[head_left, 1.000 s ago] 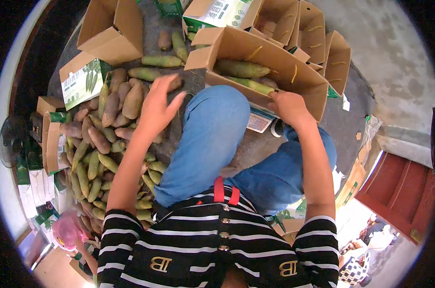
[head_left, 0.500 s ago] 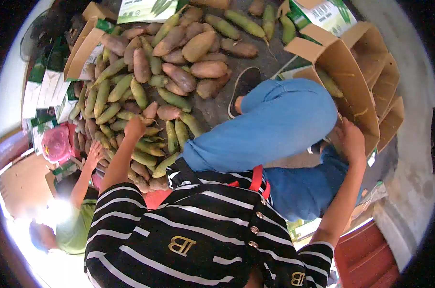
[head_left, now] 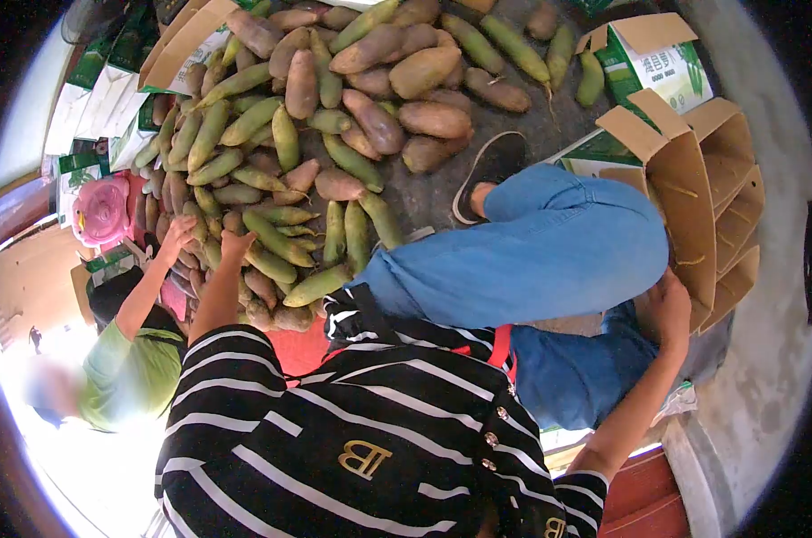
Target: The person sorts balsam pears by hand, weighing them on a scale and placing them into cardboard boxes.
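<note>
From my remote seat, my left arm reaches out sideways, left hand (head_left: 236, 247) among the green vegetables (head_left: 276, 238) heaped leftward; right hand (head_left: 671, 309) sits by the carton (head_left: 688, 211). Neither grip's closure can I tell.

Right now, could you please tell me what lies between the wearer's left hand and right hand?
In the head view, long green vegetables and then the bent leg in blue jeans lie between the left hand and the right hand.
</note>
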Motion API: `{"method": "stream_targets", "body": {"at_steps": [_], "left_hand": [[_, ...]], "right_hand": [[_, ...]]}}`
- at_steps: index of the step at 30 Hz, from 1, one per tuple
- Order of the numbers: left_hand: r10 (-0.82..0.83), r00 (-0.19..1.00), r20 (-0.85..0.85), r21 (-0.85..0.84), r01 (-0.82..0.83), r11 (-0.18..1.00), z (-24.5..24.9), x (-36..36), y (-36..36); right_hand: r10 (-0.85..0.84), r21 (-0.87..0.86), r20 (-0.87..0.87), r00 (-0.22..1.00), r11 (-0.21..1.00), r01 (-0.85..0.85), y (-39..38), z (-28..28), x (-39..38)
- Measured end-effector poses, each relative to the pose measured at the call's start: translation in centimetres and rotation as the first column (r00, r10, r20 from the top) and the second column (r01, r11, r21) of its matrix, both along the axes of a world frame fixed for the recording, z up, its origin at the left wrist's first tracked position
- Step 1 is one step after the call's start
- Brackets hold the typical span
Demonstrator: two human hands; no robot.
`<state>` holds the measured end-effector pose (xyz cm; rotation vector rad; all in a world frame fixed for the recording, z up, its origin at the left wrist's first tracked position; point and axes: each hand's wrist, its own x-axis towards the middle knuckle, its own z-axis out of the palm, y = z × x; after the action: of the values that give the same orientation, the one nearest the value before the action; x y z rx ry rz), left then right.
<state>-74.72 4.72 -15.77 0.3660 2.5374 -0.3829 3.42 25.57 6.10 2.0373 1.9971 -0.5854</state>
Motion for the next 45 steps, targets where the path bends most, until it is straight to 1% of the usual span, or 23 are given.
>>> {"method": "stream_targets", "body": {"at_steps": [1,4,7,10,11,14,15,18,19,22,23,25,26,27,28,31,32,34,35,38,40,42,45], "left_hand": [[0.061,0.998,0.004,0.037,-0.062,0.997,-0.3,-0.2,-0.4],[0.100,0.993,-0.056,0.215,-0.086,0.973,-1.2,0.6,-1.4],[-0.033,0.998,0.046,0.122,0.028,0.992,-0.3,2.2,0.5],[0.221,0.915,0.339,0.349,-0.340,0.874,-4.5,2.0,-0.4],[0.325,0.912,0.250,0.221,-0.380,0.898,-0.4,6.4,2.6],[0.247,0.932,0.266,0.177,-0.299,0.938,-2.1,7.3,2.4],[0.193,0.920,0.342,0.151,-0.256,0.955,-2.6,7.0,2.3],[0.197,0.877,0.438,0.189,-0.304,0.934,-4.5,8.2,1.5],[0.182,0.859,0.479,0.108,-0.264,0.958,-4.0,8.9,2.8],[-0.088,0.859,0.504,0.316,-0.089,0.945,-11.0,7.0,0.4],[-0.171,0.846,0.505,0.367,-0.031,0.930,-12.2,6.9,0.0],[-0.321,0.795,0.514,0.417,0.095,0.904,-11.4,8.6,1.2],[-0.325,0.807,0.493,0.401,0.121,0.908,-10.1,9.8,2.3],[-0.328,0.817,0.473,0.382,0.146,0.913,-6.1,12.2,4.7],[-0.331,0.826,0.456,0.360,0.168,0.918,-4.2,13.4,5.7],[-0.264,0.881,0.393,0.407,0.091,0.909,-12.3,12.1,4.0],[-0.218,0.896,0.386,0.436,0.031,0.899,-12.3,12.6,4.0],[-0.134,0.915,0.381,0.502,-0.083,0.861,-11.1,14.5,4.8],[-0.162,0.857,0.489,0.520,-0.137,0.843,-9.0,15.9,6.3],[-0.410,0.669,0.620,0.679,-0.195,0.708,-2.6,20.8,11.9],[-0.560,0.726,0.400,0.822,-0.013,0.569,1.9,25.1,16.6],[-0.712,0.657,0.249,0.921,0.067,0.384,8.0,30.3,22.0],[-0.828,0.547,0.126,0.992,-0.082,0.096,18.0,39.3,27.9]], "right_hand": [[0.007,-0.002,-0.003,1.000,1.000,-0.007,0.0,0.2,-0.2],[0.017,-0.021,-0.014,1.000,1.000,-0.017,0.0,0.5,-0.3],[0.040,-0.007,-0.026,0.999,0.999,-0.040,-0.1,-0.3,0.8],[0.017,-0.026,-0.036,0.999,0.999,-0.018,0.0,-0.5,1.0],[0.000,-0.043,-0.038,0.999,0.999,-0.002,0.1,-0.5,0.9],[-0.007,0.004,-0.005,1.000,1.000,0.007,-0.5,-0.9,1.4],[-0.017,-0.003,-0.017,1.000,1.000,0.017,-0.4,-0.9,1.3],[-0.041,-0.027,-0.056,0.998,0.999,0.039,-0.1,-0.4,0.7],[-0.047,-0.032,-0.073,0.996,0.998,0.045,-0.1,-0.3,0.5],[-0.044,-0.018,-0.079,0.996,0.999,0.043,-0.5,-1.1,1.8],[-0.040,-0.009,-0.074,0.996,0.999,0.040,-0.5,-1.5,2.3],[-0.051,-0.050,-0.065,0.997,0.998,0.048,-0.2,-0.7,1.3],[-0.059,-0.071,-0.062,0.996,0.996,0.054,-0.1,-0.5,0.8],[-0.047,-0.045,-0.089,0.995,0.998,0.043,-0.1,-0.6,0.9],[-0.034,-0.022,-0.113,0.993,0.999,0.032,-0.3,-0.8,1.2],[-0.034,-0.018,-0.165,0.986,0.999,0.031,-0.3,-1.0,1.2],[-0.047,-0.026,-0.176,0.983,0.999,0.043,-0.3,-0.9,1.2],[-0.024,0.012,-0.072,0.997,1.000,0.024,-0.4,-1.1,1.3],[-0.014,0.024,-0.019,1.000,1.000,0.015,-0.5,-1.0,1.4],[-0.030,-0.009,-0.022,0.999,1.000,0.030,-0.1,0.1,0.2],[-0.028,0.002,-0.015,0.999,1.000,0.028,0.2,0.5,-0.5],[-0.037,-0.031,0.027,0.999,0.999,0.038,0.2,0.2,-0.2],[-0.029,-0.020,0.032,0.999,0.999,0.030,-0.1,-0.2,0.3]]}}
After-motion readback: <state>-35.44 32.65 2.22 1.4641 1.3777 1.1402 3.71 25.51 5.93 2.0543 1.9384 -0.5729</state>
